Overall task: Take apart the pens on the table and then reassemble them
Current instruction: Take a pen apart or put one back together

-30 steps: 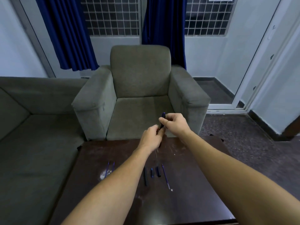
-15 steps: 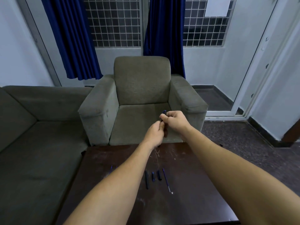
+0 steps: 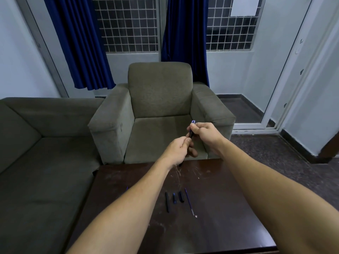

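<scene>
Both my hands hold one dark blue pen upright above the far edge of the dark wooden table. My right hand grips its upper part, with the pen's top end showing above my fingers. My left hand grips the lower part, and the pen's bottom tip peeks out below it. On the table between my forearms lie loose pen parts: a long black barrel, a short blue piece, a black cap and a thin blue refill.
A grey armchair stands just behind the table. A grey sofa runs along the left. A small blue bit of another pen part shows beside my left forearm. Blue curtains and a barred window are behind; a door frame is at the right.
The view has tilted upward, so the table and parts sit lower in the frame. My hands stay together on the pen, the right one now slightly higher.
</scene>
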